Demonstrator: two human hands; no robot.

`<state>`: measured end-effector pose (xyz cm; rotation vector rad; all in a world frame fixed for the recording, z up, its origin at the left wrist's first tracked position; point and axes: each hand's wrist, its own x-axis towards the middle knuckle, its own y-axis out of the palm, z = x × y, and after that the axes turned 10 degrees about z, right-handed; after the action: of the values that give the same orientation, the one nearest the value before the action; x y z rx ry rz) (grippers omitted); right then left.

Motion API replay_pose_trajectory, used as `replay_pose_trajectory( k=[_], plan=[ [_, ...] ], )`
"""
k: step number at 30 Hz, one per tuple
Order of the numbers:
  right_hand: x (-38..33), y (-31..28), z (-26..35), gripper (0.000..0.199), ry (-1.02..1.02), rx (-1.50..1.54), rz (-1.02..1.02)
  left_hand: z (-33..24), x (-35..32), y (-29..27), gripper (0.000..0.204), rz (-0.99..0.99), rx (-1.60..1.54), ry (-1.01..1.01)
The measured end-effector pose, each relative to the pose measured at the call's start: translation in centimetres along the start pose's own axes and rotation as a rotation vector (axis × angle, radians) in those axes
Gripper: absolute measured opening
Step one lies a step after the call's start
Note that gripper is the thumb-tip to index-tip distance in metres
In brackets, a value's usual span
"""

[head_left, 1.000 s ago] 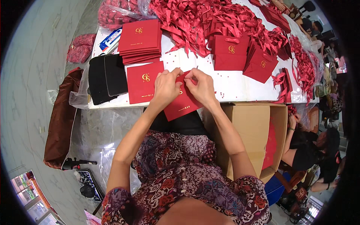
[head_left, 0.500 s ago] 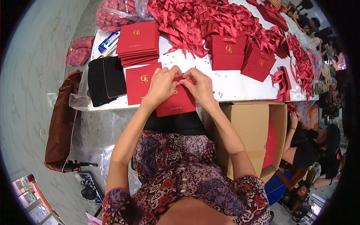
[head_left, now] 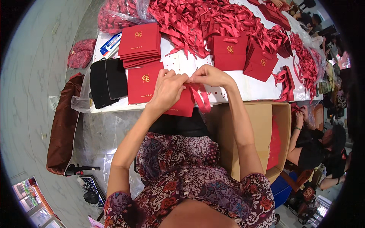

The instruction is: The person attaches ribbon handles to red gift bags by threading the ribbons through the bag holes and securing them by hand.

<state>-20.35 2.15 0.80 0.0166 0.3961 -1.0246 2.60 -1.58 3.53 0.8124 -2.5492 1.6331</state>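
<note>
A red paper bag [head_left: 183, 107] with its top edge under my fingers hangs at the table's near edge, above my lap. My left hand [head_left: 170, 88] is closed on the bag's upper part and covers much of its front. Just right of it, my right hand [head_left: 213, 76] pinches the end of a red ribbon [head_left: 200, 98]. The ribbon droops in a loop beside the bag. My fingertips hide where ribbon and bag meet. Another red bag [head_left: 143, 84] with a gold emblem lies flat left of my left hand, in front of a stack of red bags [head_left: 139, 41].
A heap of red ribbons [head_left: 186, 24] covers the far side of the white table [head_left: 182, 64]. More red bags [head_left: 230, 55] stand at the right. A black pouch [head_left: 108, 81] lies left, and an open cardboard box [head_left: 249, 129] stands right of my lap. Co-workers sit far right.
My right hand has moved up and right, away from the bag, with a ribbon between its fingers. The ribbon loop now hangs in view. My left hand stays at the bag.
</note>
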Motion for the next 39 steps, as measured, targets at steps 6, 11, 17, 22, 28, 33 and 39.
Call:
replay_pose_trajectory(
  k=[6,11,17,22,28,33,39],
  plan=[
    [1.7,-0.2,-0.4,0.020,0.021,0.101,0.043,0.3,-0.4,0.7,0.017,-0.016,-0.051,-0.068],
    [4.1,1.1,-3.3,0.022,0.033,0.068,-0.352,0.1,-0.5,1.1,0.021,0.075,-0.131,-0.196],
    [2.4,1.8,-1.4,0.031,-0.035,-0.116,-0.757,0.1,-0.7,1.0,0.022,0.041,-0.486,-0.392],
    [-3.7,1.9,0.3,0.026,-0.116,-0.257,-0.333,2.4,-0.5,0.3,0.024,-0.033,-0.337,-0.545],
    [-3.2,3.8,2.1,0.017,-0.029,0.052,-0.235,3.2,1.1,1.3,0.024,-0.143,-0.043,-0.433],
    [0.3,4.5,0.6,0.018,-0.164,0.214,-0.493,1.0,-0.1,4.6,0.029,-0.236,-0.334,-0.417],
    [2.2,4.9,1.1,0.018,-0.177,0.422,-0.609,0.1,-3.0,7.8,0.024,-0.222,-0.852,-0.343]
  ],
)
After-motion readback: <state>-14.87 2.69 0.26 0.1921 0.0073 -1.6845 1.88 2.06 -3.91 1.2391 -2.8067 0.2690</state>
